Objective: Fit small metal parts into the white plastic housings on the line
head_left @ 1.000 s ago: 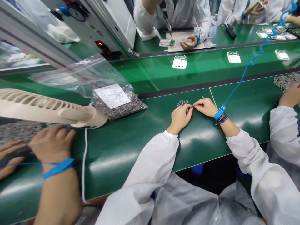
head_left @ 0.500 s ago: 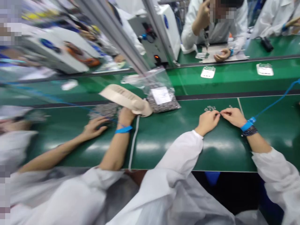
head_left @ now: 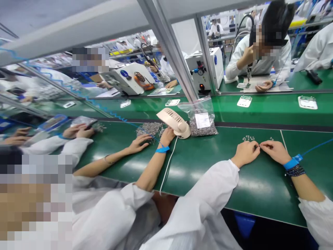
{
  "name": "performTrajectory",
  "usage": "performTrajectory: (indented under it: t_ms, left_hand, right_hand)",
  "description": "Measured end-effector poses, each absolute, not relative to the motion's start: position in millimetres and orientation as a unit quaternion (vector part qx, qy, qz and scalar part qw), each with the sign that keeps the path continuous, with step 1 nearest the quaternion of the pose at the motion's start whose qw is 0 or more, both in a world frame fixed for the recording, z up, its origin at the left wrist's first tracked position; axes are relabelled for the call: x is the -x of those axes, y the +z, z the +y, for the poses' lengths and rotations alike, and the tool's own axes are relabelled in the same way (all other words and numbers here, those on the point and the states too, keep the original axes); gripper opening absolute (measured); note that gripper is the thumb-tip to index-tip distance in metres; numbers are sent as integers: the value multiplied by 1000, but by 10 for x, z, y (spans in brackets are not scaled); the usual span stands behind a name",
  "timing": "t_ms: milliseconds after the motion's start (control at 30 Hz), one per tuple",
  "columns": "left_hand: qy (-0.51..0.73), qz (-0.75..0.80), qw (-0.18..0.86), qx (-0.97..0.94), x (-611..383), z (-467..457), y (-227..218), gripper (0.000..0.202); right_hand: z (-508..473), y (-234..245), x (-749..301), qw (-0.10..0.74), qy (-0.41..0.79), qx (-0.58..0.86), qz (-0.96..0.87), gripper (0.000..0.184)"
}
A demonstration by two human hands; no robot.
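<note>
On the green bench top [head_left: 208, 166], my left hand [head_left: 246, 152] and my right hand [head_left: 275, 151] meet fingertip to fingertip. Both are pinched together around something too small to make out. Just beyond my left hand lies a little group of small metallic parts [head_left: 248, 138]. One or two similar bits [head_left: 271, 139] rest behind my right hand. A blue wrist strap [head_left: 292, 162] with a cord circles my right wrist, above a dark patterned band [head_left: 295, 171].
Left of me stand a clear bag of small parts [head_left: 204, 126] and a beige fan [head_left: 173, 121] with a white cable. A co-worker's hands [head_left: 142, 143] touch a heap of parts [head_left: 149, 129]. White panels [head_left: 244, 101] lie on the green conveyor [head_left: 273, 113]; another person works across it.
My view has swung left and up, so the scene sits lower and further right, and more co-workers show. My hands keep the same pinch together.
</note>
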State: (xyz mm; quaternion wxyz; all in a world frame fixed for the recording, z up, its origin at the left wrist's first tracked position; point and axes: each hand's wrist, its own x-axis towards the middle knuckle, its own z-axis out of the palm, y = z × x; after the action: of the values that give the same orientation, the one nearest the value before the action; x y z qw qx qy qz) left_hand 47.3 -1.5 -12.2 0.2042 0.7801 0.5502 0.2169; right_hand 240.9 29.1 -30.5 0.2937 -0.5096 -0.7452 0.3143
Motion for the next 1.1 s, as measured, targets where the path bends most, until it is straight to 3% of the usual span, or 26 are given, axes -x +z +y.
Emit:
performTrajectory:
  t_ms: [267,567,733,1100]
  left_hand:
    - [207,541,185,-794,-442,9,-165,29]
    - [205,534,178,-801,-417,33,-136,26]
    - [197,530,185,-804,-399,77,-149,25]
    - [190,536,193,-799,-387,65,-125,26]
  right_hand:
    - [277,-302,-2363,324,320,499,-737,36]
    - [434,-254,-2558,443,223,606,-622,26]
    - [520,-247,-2781,359,162,690,-607,20]
    - [497,-258,-2534,231,117,632,-731,16]
